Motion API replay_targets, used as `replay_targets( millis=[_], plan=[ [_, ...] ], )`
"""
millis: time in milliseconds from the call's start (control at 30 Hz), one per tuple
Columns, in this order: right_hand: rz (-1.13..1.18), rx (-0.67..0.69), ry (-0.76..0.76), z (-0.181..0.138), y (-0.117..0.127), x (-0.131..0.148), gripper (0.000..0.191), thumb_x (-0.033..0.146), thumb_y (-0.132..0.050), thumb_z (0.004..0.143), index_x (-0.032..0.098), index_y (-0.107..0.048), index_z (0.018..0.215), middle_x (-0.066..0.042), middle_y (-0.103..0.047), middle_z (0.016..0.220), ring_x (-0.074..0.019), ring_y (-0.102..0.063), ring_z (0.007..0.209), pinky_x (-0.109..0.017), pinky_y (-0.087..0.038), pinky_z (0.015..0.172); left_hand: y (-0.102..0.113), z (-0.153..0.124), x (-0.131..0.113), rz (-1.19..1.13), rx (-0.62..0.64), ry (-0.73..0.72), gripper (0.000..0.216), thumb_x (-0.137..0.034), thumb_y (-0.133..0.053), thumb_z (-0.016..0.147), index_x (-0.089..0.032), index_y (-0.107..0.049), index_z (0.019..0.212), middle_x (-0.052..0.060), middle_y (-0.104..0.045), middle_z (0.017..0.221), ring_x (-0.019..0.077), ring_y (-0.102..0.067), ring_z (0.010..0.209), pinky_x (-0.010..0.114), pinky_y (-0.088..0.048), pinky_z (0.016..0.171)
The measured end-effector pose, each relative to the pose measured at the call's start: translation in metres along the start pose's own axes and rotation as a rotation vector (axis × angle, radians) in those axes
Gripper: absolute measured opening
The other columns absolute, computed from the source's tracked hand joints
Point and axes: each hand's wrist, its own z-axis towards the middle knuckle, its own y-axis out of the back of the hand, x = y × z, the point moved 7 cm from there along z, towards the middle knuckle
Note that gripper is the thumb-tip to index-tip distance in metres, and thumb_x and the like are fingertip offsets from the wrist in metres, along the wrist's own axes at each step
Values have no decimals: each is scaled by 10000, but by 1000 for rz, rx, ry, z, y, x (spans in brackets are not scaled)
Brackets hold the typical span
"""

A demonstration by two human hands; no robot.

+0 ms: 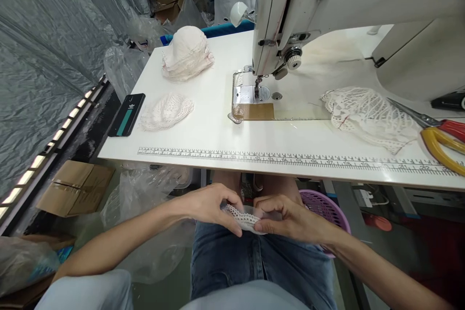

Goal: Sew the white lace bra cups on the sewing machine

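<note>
Pinching 1 small lace piece (pixel 244 219) between the left hand (pixel 207 206) and right hand (pixel 290 219) over the lap at lower centre, the person has a stack (pixel 187 53) upper left and nothing under the needle (pixel 257 88).

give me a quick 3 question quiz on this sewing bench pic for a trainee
1. True or false: both hands hold the lace piece over the lap.
2. What lies at the table's left edge beside the flat lace cap? A) phone B) scissors C) basket
3. On which side of the sewing machine do the scissors lie?

Key: 1 true: left hand and right hand pinch it. 2 A, the phone. 3 The right.
</note>
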Motion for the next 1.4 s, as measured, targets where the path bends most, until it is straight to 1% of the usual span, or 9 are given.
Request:
replay_targets(
  millis=[133, 533, 700, 800, 1033, 1133, 1200, 1300, 1400],
  plan=[
    [-22, 15, 9, 0, 2, 6, 310, 421, -589, 827, 133, -633, 721, 3, -510, 687, -118, -474, 651, -233, -350, 582, -1, 9, -14, 104, 40, -17, 321, -447, -716, 662, -144, -657, 749, -38, -535, 639, 80, -436, 593, 183, -286, 522],
    [-56, 53, 30, 3, 5, 15, 330, 445, -582, 824, 134, -638, 729, -1, -521, 692, -115, -478, 640, -235, -346, 578, -3, 6, -10, -69, 84, 37, 223, -333, -729, 674, -144, -657, 770, -32, -560, 667, 75, -453, 607, 174, -312, 536],
    [-63, 52, 23, 3, 5, 17, 349, 459, -578, 823, 128, -651, 740, -10, -537, 701, -118, -487, 642, -235, -359, 577, -4, 7, -15, 0, 141, 52, 319, -421, -744, 636, -151, -647, 776, -48, -478, 604, 63, -376, 545, 189, -233, 471],
    [-54, 43, 26, 3, 6, 17, 340, 446, -583, 823, 122, -660, 756, -12, -536, 703, -119, -483, 645, -235, -360, 578, 0, 8, -21, 64, 122, 38, 354, -482, -713, 652, -149, -636, 747, -54, -429, 581, 59, -326, 526, 202, -203, 462],
    [-121, 30, 60, 4, 11, 25, 285, 404, -621, 796, 126, -634, 731, 5, -511, 689, -107, -467, 632, -217, -340, 560, 5, 4, -29, 31, 77, 72, 274, -398, -695, 699, -131, -633, 704, -53, -421, 548, 51, -324, 498, 179, -220, 439],
    [-213, 13, 97, 0, 9, 26, 293, 403, -711, 707, 132, -604, 669, 31, -459, 661, -88, -423, 598, -200, -291, 510, 8, -6, -26, -68, 44, 125, 363, -466, -740, 623, -133, -661, 743, -40, -491, 560, 64, -387, 503, 173, -282, 446],
    [-252, -2, 94, -3, 15, 30, 286, 385, -702, 715, 141, -574, 639, 31, -470, 663, -88, -432, 593, -192, -289, 493, 18, -12, -27, -80, -12, 166, 439, -492, -799, 501, -135, -673, 723, -40, -514, 561, 65, -392, 496, 173, -283, 435],
    [-401, -146, 72, -13, 47, 62, 168, 334, -657, 761, 178, -600, 735, 7, -558, 727, -126, -502, 657, -199, -356, 529, 44, -15, -49, -50, -79, 132, 432, -478, -818, 468, -140, -683, 701, -38, -536, 573, 75, -426, 531, 175, -312, 472],
    [-696, -294, 163, -28, 84, 130, 131, 312, -587, 815, 200, -610, 752, -26, -597, 733, -160, -535, 680, -238, -403, 582, 77, -8, -97, 51, -157, -140, 318, -430, -768, 608, -144, -692, 724, -11, -597, 652, 107, -520, 635, 205, -400, 626]
  ],
)
